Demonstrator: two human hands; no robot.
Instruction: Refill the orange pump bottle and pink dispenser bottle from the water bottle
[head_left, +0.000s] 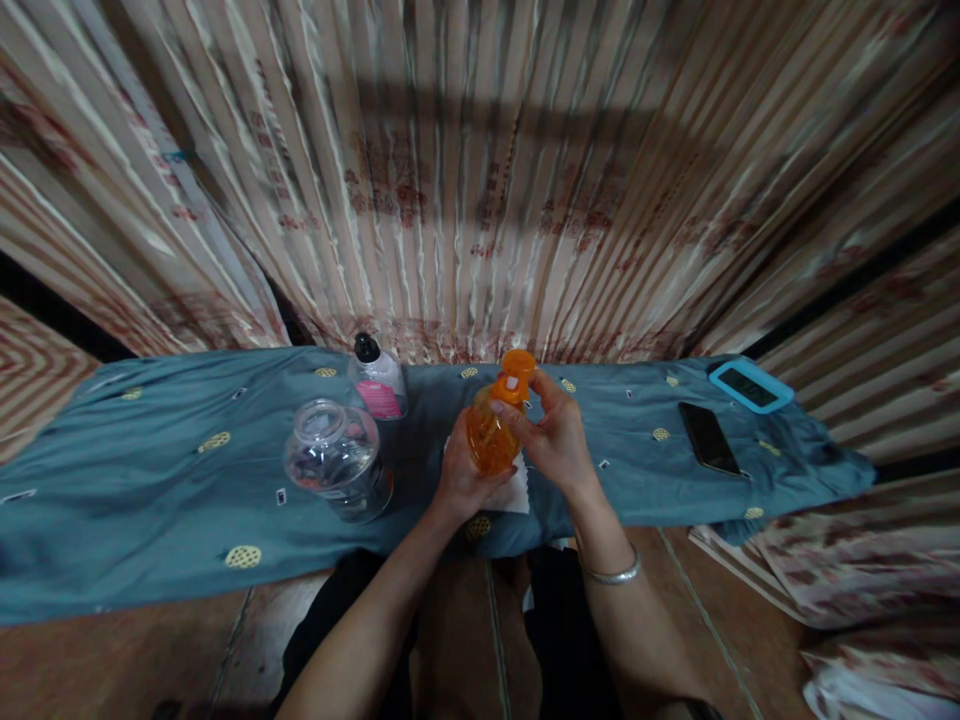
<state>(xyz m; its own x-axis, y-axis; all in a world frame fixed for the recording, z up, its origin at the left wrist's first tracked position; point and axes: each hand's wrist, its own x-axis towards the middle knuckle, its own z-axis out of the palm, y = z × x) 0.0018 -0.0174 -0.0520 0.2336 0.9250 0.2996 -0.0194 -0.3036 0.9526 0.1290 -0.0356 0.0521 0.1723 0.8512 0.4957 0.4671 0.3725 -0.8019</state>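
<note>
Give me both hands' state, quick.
Left hand: closed around the body of the orange bottle.
Right hand: fingers closed on the bottle's orange cap.

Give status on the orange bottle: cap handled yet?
Done: orange bottle is lifted off the blue cloth. In hand: left hand grips its body, right hand fingers at the orange cap. Left: cap remains on; clear jar untouched.

Dim, warm-toned scene; soft light falls from above onto the striped curtain (pixel 480 180), crossed by a broad bar-shaped shadow. Wide-angle distortion bends the edges; the lower corners are dark, with slight overall blur.
</note>
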